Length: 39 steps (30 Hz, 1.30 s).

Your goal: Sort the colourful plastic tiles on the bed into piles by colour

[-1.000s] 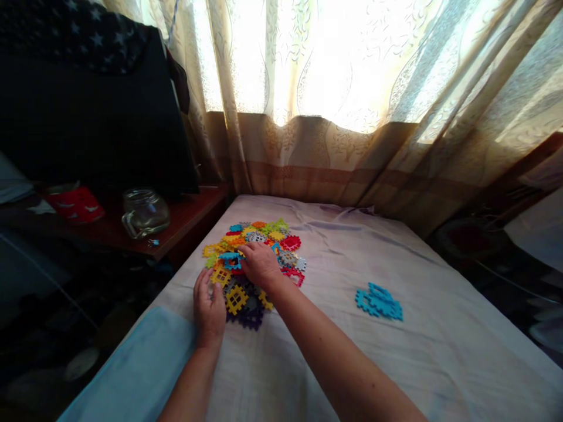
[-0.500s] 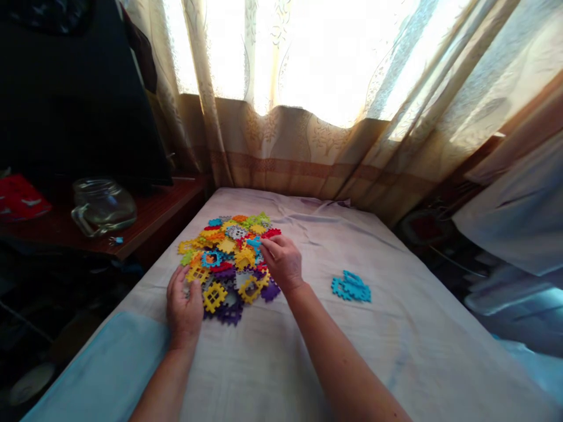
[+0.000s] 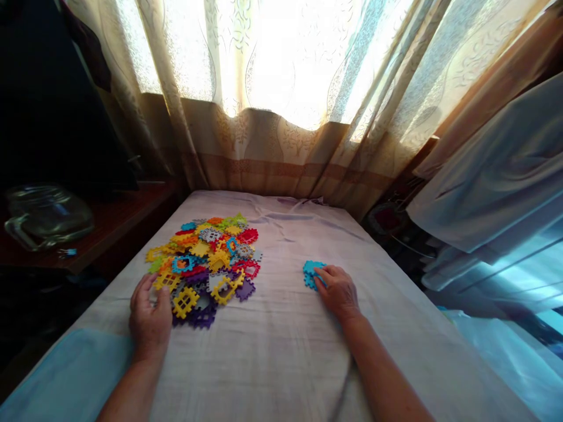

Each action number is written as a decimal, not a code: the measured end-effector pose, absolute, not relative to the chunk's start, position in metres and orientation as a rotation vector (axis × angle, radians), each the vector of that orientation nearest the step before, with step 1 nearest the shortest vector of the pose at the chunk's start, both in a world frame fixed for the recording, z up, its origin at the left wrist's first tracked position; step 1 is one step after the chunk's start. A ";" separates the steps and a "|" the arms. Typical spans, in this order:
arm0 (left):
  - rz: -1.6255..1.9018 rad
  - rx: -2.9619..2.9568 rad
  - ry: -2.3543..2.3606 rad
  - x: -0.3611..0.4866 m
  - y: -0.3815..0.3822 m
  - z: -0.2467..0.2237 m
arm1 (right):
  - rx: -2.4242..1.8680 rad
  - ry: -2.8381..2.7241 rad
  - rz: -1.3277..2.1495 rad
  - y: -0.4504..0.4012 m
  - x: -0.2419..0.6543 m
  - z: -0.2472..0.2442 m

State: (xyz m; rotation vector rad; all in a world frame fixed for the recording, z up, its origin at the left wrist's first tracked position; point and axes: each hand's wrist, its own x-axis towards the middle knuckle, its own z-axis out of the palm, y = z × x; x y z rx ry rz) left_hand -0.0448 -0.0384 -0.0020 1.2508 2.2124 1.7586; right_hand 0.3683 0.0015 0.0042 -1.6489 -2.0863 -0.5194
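Since half a second ago, the right hand (image 3: pixel 338 291) has been moved from the heap's edge to the small cluster of bright-blue, notched, plastic-looking tiles (image 3: pixel 313 271), at two o'clock from mid-sheet. Its fingers are narrowed and laid against the cluster; whether a tile is gripped cannot be told. With fingers loosely curved and thumb apart, the left hand (image 3: pixel 151 319) is rested at eight o'clock beside the mixed heap of yellow, red, grey, green and purple notched tiles (image 3: pixel 219 261), itself at ten o'clock; no tile is seen held there.

Only blue tiles are seen set apart, so the sorting is judged barely begun: a blue square-holed tile (image 3: pixel 182 264) and other blue ones are left in the heap.

Bare pale sheet (image 3: pixel 272 363) is left between heap and cluster, and towards six o'clock. At twelve, its far edge is bounded by the patterned beige curtain (image 3: pixel 272 140).
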 end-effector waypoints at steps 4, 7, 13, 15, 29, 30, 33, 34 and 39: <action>1.782 1.278 2.196 -0.047 -0.037 -0.006 | -1.626 -2.066 -0.483 -0.003 0.354 0.007; 1.808 1.315 2.167 -0.048 -0.036 -0.009 | -1.563 -2.072 -0.430 0.003 0.332 0.013; 1.878 1.365 2.146 -0.052 -0.032 -0.018 | -1.352 -2.212 -0.174 0.017 0.241 0.030; 1.885 1.377 2.140 -0.053 -0.032 -0.020 | -1.279 -2.261 -0.068 0.020 0.201 0.038; 1.934 1.326 2.049 -0.054 -0.033 -0.023 | -1.326 -2.558 0.212 0.036 0.040 0.059; 1.933 1.329 2.047 -0.054 -0.034 -0.023 | -1.335 -2.534 0.245 0.036 0.039 0.058; 1.944 1.336 2.042 -0.054 -0.034 -0.022 | -1.330 -2.358 0.361 0.039 0.045 0.058; 1.947 1.336 2.043 -0.054 -0.035 -0.021 | -1.321 -2.279 0.397 0.040 0.050 0.058; 1.882 1.381 2.082 -0.055 -0.034 -0.019 | -1.347 -1.906 0.501 0.042 0.125 0.052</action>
